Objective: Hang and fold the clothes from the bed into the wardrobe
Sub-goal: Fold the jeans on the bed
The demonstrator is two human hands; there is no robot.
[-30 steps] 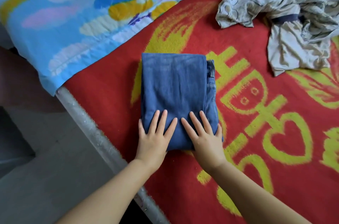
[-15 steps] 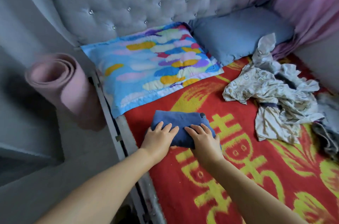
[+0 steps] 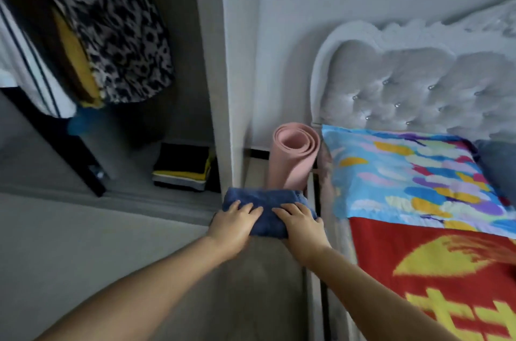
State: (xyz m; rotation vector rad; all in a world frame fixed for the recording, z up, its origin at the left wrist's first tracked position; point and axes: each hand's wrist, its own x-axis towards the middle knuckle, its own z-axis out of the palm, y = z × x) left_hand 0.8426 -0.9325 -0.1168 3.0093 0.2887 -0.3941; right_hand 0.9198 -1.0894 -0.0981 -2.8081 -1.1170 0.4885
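The folded blue jeans [image 3: 266, 202] are off the bed, held in the air over the floor between bed and wardrobe. My left hand [image 3: 234, 220] grips their left end and my right hand [image 3: 300, 222] grips their right end, fingers curled over the top. The open wardrobe [image 3: 212, 61] stands at the left, its white side panel just beyond the jeans. Inside it hang a leopard-print garment [image 3: 111, 25] and a white striped one [image 3: 25, 69]. A stack of folded dark and yellow clothes [image 3: 183, 170] lies on the wardrobe floor.
A rolled pink mat [image 3: 293, 161] stands between the wardrobe and the bed, right behind the jeans. The bed with red and yellow blanket [image 3: 446, 270] and a colourful pillow [image 3: 413, 175] is at the right, under a grey tufted headboard [image 3: 418, 83]. Grey floor lies below.
Both hands lifted the folded jeans from the blanket and carried them left, off the bed toward the wardrobe. The view swung left from the bed to the wardrobe.
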